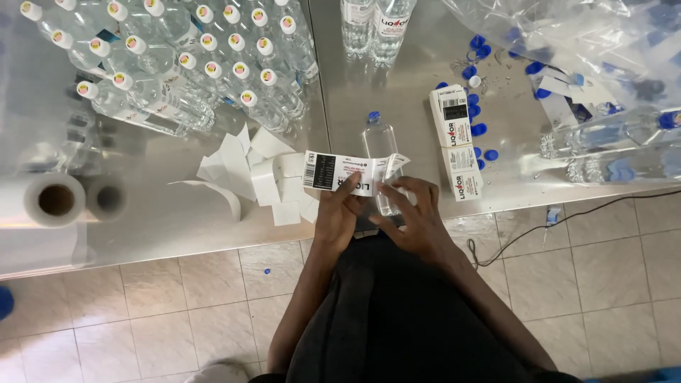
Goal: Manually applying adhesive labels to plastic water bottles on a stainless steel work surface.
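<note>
Steel table, front edge: our left hand pinches a label, right hand peeling its backing; clear bottle beside; we should keep it flat

There is bare bench to reach over between the lying bottle and the stack of labels, but the crowd of bottles and the blue caps block each side.

Shiny metal, clear plastic, paper

Brushed steel tabletop gleams; the bottle is clear glossy plastic; the label is smooth white paper; floor tiles matt.
</note>
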